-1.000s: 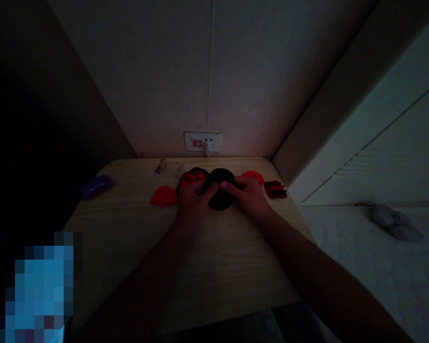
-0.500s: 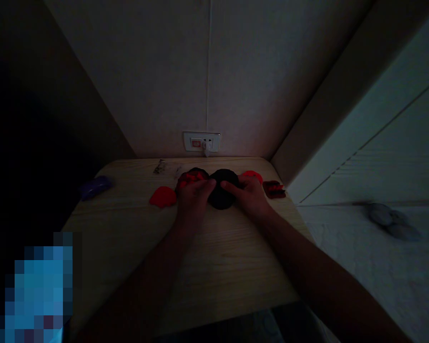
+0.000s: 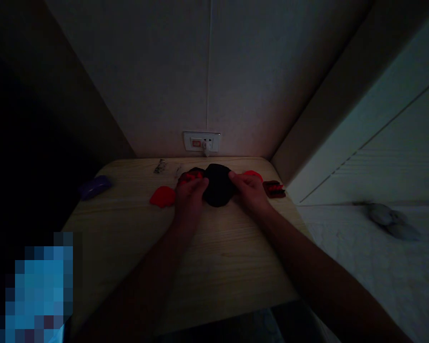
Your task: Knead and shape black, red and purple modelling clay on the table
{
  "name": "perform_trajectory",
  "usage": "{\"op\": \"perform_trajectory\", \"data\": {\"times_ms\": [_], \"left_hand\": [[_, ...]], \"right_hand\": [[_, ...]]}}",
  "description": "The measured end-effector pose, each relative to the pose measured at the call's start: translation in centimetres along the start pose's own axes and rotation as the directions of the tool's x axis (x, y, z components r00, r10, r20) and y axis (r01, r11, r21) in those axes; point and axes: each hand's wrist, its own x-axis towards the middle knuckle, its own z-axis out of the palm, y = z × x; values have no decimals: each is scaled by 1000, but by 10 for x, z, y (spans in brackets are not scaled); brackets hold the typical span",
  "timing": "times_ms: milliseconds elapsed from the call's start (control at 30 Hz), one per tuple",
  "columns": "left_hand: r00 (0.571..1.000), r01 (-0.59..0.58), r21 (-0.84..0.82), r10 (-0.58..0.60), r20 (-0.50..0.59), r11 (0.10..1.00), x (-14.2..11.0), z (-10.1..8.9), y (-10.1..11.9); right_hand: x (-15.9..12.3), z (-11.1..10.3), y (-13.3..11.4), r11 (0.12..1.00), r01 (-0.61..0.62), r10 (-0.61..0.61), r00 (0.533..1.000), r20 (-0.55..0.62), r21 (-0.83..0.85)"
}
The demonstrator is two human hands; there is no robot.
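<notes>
Between my two hands is a flat, round black piece [image 3: 219, 186], held up just above the wooden tabletop. My left hand [image 3: 190, 193] pinches its left edge with thumb and fingers. At the opposite edge, my right hand [image 3: 249, 190] grips it with the thumb on top. Behind my left hand lies a dark round thing with red pieces on it [image 3: 191, 176], partly covered. A flat red piece [image 3: 162, 196] rests to the left of that hand. Past my right hand, a bright red piece [image 3: 253, 175] shows only in part.
A dark red and black piece [image 3: 274, 189] lies at the table's right edge. Far left sits a shiny purple object [image 3: 95, 187]. A clear scrap with black marks [image 3: 160, 166] is near the wall, below a socket [image 3: 201, 142] with a plug. Grey slippers or similar [image 3: 391, 220] lie at right.
The round black piece has shifted slightly left and up. My thumbs have moved from its middle out toward its edges, leaving more of its face uncovered.
</notes>
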Motion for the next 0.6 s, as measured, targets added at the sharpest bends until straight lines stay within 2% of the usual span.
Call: {"op": "perform_trajectory", "data": {"times_ms": [133,267,333,467,600], "left_hand": [[998,-20,-7,19,-52,1000,-1,0,3],[999,41,-77,-38,32,996,-3,4,4],[996,39,-43,-35,79,998,-4,4,3],[996,-54,129,44,79,990,-4,3,3],[995,-52,144,39,92,988,-4,4,6]], "right_hand": [[0,-1,0,1000,2,-2,1000,10,-4],[0,0,-2,998,55,-56,998,-38,-29],[-1,3,-2,1000,27,-27,1000,-13,1],[-4,9,-2,999,-40,40,997,70,-2],[-5,10,-3,999,-47,47,999,28,-7]]}}
